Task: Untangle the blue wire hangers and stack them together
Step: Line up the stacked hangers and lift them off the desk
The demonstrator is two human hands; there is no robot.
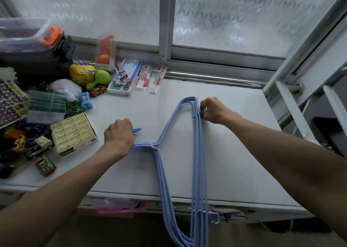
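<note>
Several blue wire hangers (197, 153) lie bunched as one stack on the white table (234, 153), hooks pointing left and one end hanging past the front edge. My left hand (119, 135) is closed over the hooks, whose tips stick out to the right of my fingers. My right hand (213, 110) pinches the small notches on the far corner of the stack, beside the long straight bars. The wires lie nearly aligned with each other.
Clutter fills the table's left side: a box of small cartons (74, 134), toy cars (96, 91), a green toy (99, 78), stationery packs (124, 78) and a clear bin (24, 32). A window runs along the back. A metal frame (300, 96) stands at the right.
</note>
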